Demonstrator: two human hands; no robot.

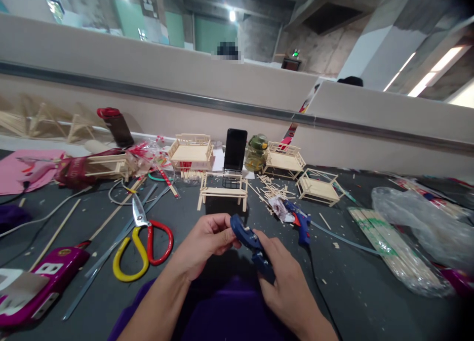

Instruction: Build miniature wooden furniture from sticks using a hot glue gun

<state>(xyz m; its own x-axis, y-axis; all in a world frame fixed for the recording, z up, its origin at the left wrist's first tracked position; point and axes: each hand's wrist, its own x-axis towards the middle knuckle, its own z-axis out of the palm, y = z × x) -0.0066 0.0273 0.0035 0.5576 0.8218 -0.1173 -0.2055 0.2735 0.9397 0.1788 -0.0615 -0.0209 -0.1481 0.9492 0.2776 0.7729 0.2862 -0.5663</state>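
My right hand (285, 279) is wrapped round a dark blue hand-held cutter (249, 238), its curved head tilted up to the left. Fingers pinched together, my left hand (211, 237) is right beside the cutter's head; whatever lies between the fingertips is too small or hidden to make out. Just beyond both hands stands a small bench-like frame of wooden sticks (224, 191). To the left lie scissors (139, 232) with one yellow and one red handle. A blue glue gun (302, 225) rests to the right, near a pile of short sticks (274, 189).
Stick-built models (190, 152) and a phone (235, 148) stand along the back, near a green-lidded jar (256, 150). Bagged sticks (396, 247) lie at right. A magenta device (55, 277) sits at left. The partition (166, 74) closes off the back; a cord (314, 281) trails forward.
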